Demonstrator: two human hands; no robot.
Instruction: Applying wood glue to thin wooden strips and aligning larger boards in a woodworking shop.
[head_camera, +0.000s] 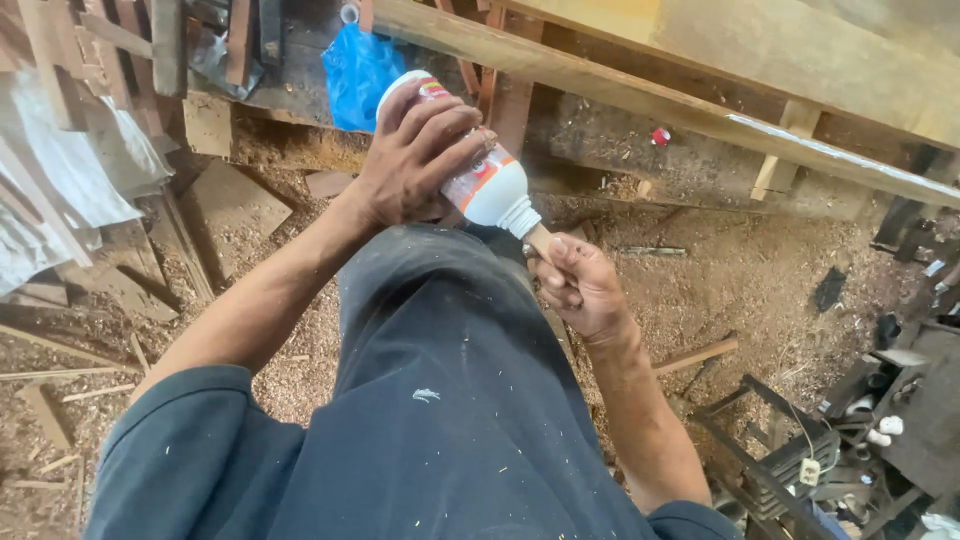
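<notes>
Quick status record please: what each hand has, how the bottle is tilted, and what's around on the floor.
left hand: wrapped around a white plastic bottle
bottle tilt: tipped, neck pointing down toward the right hand
right hand: closed on a small wooden piece, its end at the bottle's mouth
contents flowing: cannot tell
floor: covered in sawdust, with wood offcuts
behind: blue plastic bag; long wooden plank
lower right: dark metal frame

White glue bottle (490, 185) tilted nozzle-down, red-orange label, blue plastic bag (358, 72) behind
</notes>
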